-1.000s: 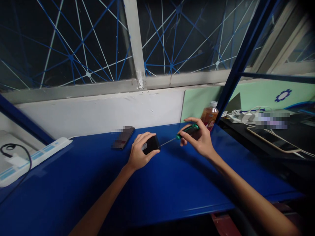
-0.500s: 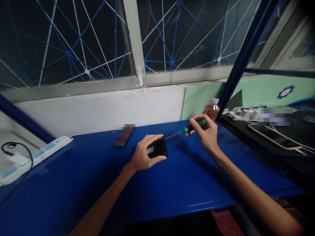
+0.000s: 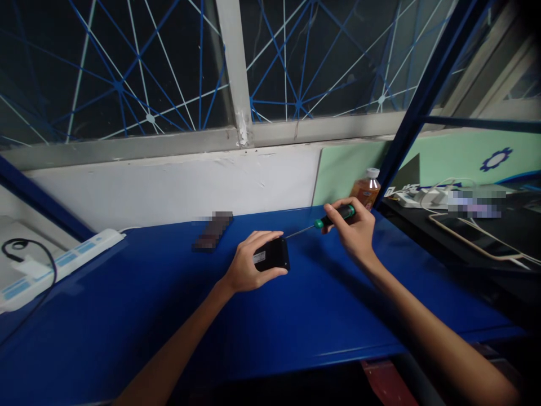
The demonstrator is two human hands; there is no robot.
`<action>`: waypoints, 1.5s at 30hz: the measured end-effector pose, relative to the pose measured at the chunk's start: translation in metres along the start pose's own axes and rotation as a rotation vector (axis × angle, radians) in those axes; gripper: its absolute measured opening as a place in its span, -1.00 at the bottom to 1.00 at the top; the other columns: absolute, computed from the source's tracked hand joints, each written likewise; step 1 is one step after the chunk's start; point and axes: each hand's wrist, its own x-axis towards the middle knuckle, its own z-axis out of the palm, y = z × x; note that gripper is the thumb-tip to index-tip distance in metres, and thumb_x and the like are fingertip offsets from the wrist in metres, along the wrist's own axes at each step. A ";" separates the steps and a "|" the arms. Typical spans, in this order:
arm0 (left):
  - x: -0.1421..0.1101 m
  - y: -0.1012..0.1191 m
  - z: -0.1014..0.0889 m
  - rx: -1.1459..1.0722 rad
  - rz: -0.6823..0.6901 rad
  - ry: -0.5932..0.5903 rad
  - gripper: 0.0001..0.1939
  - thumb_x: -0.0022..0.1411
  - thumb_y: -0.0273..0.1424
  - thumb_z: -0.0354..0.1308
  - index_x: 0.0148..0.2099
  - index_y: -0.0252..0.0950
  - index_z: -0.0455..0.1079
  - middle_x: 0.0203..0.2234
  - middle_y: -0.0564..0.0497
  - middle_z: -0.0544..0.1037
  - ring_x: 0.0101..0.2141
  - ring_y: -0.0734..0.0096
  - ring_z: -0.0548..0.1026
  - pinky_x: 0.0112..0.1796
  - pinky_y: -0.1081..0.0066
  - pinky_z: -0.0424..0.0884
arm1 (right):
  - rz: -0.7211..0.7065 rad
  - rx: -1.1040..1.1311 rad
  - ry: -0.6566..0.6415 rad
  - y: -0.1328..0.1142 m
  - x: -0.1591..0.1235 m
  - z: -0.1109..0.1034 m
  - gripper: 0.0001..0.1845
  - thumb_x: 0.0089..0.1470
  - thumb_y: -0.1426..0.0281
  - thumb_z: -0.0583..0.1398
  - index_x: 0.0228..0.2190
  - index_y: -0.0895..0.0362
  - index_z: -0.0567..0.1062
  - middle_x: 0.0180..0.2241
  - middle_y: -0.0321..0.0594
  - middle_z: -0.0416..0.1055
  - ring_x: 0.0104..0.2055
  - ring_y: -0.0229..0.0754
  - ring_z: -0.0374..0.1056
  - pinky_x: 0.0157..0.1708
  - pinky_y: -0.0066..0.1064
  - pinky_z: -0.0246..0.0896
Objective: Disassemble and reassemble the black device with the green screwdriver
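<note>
My left hand (image 3: 249,265) grips a small black box-shaped device (image 3: 274,255) by its two long sides, fingers on the far edge and thumb on the near one. A pale label shows on its face beside my palm. In my right hand (image 3: 353,228) is a screwdriver (image 3: 341,215) with a black and green handle. Its thin metal shaft slants down to the left, and the tip meets the device's upper right corner. Whether a screw sits under the tip is too small to tell. Both hands are above the blue table (image 3: 296,321).
A dark blurred-out flat object (image 3: 213,231) lies behind my left hand. At the left edge runs a white power strip (image 3: 63,268) with a black cable. Beyond my right hand stands a drink bottle (image 3: 367,189). A phone (image 3: 473,235) and white cables lie on the dark surface at right.
The view has shifted slightly. Both hands keep their grips, and the screwdriver tip stays at the same corner of the device.
</note>
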 end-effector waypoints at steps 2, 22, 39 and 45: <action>0.000 0.000 0.000 -0.001 0.003 0.004 -0.36 0.05 -0.22 0.33 0.17 -0.21 0.30 0.00 -0.14 0.46 -0.02 0.10 0.43 0.00 0.07 0.39 | -0.004 0.000 0.000 -0.001 0.000 -0.001 -0.73 0.01 0.20 0.31 -0.43 0.08 0.37 -0.65 -0.37 0.35 -0.68 -0.23 0.37 -0.71 -0.40 0.26; 0.000 0.000 0.000 0.020 0.006 0.015 -0.37 0.05 -0.21 0.33 0.17 -0.21 0.31 -0.01 -0.15 0.47 -0.02 0.08 0.43 -0.03 0.06 0.41 | 0.046 0.032 -0.013 0.005 0.001 0.001 -0.73 0.01 0.21 0.32 -0.40 0.10 0.38 -0.66 -0.37 0.35 -0.70 -0.24 0.36 -0.71 -0.40 0.28; -0.001 -0.001 0.002 0.015 0.028 0.008 -0.35 0.05 -0.21 0.34 0.17 -0.23 0.30 -0.01 -0.16 0.46 -0.02 0.09 0.41 -0.03 0.07 0.39 | 0.045 0.055 -0.001 0.006 0.003 0.000 -0.72 -0.03 0.23 0.34 -0.43 0.12 0.39 -0.68 -0.40 0.34 -0.72 -0.27 0.36 -0.73 -0.46 0.26; -0.002 -0.001 0.002 0.026 0.024 0.019 -0.36 0.06 -0.21 0.33 0.17 -0.24 0.30 -0.01 -0.15 0.46 -0.02 0.10 0.41 -0.01 0.09 0.38 | 0.039 0.056 0.003 0.006 0.002 0.000 -0.73 -0.02 0.25 0.34 -0.43 0.12 0.39 -0.66 -0.39 0.35 -0.71 -0.27 0.36 -0.73 -0.46 0.26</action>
